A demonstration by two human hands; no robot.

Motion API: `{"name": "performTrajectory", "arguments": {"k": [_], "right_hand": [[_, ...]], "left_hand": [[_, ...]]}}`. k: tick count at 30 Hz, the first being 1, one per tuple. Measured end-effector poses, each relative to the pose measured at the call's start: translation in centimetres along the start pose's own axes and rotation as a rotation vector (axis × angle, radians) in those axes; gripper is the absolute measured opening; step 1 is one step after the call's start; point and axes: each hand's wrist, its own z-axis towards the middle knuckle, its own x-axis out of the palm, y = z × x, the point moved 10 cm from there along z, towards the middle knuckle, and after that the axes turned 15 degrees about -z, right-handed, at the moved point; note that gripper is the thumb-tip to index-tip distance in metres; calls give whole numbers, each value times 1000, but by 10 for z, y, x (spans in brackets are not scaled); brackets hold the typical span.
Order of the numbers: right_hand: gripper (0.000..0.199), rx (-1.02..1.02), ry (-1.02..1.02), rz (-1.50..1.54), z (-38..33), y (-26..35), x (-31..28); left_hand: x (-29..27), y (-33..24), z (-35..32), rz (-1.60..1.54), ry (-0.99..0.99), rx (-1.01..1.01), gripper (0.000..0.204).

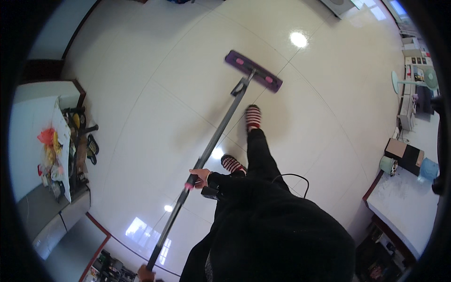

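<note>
A flat mop reaches diagonally across the floor on my left side. Its grey pole (220,134) joins a purple rectangular mop head (254,71) with pink clips, which rests on the tiles ahead of my feet. My right hand (201,177), its black sleeve crossing in front of my body, is closed round the pole near a pink ring. At the lower edge my left hand (146,273) is wrapped round the top end of the pole, partly cut off by the frame. My feet, in red-and-white striped slippers (253,116), stand one ahead of the other.
Glossy pale tiles (155,117) surround me. To the left, a cabinet (35,207) bears bags and clutter, with sandals (92,149) beside it. On the right stand a white counter (399,207), a cardboard box (403,156) and a fan (430,78). A black cable (306,181) loops at my side.
</note>
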Motion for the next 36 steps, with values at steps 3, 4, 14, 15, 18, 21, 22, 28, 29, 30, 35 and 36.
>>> {"name": "performTrajectory", "arguments": {"k": [3, 4, 14, 15, 18, 21, 22, 28, 29, 30, 35, 36], "right_hand": [[28, 34, -281, 200, 5, -30, -21], [28, 57, -221, 161, 10, -35, -17], [39, -289, -510, -91, 17, 110, -206], [40, -340, -678, -69, 0, 145, -250], [21, -645, -790, 143, -69, 268, -366], [24, -738, -501, 518, -127, 356, -421], [25, -791, -384, 538, -149, 385, -432], [14, -953, -506, 538, -286, 509, -602], [14, -945, -498, 535, -306, 520, -630], [15, -987, -515, 481, -329, 533, -652], [18, -923, -653, 382, -375, 508, -700], [18, -935, -643, 378, -366, 492, -689]], "left_hand": [[8, 118, -83, 103, -49, -261, 32], [8, 141, -105, 132, -72, -310, 34], [10, -75, -62, 77, 79, -271, 32], [-11, -152, -49, 157, -163, -111, 26], [-27, -361, -24, -60, -113, 113, 22], [-39, -582, -4, -130, -9, 354, 26], [-38, -653, 1, -99, 29, 412, 28], [-25, -1021, -35, -265, 215, 864, 31], [-15, -1055, -44, -357, 326, 797, 32], [-17, -1093, -65, -357, 303, 916, 33], [17, -1117, -122, -362, 503, 845, 29], [21, -1099, -122, -378, 490, 841, 29]]}}
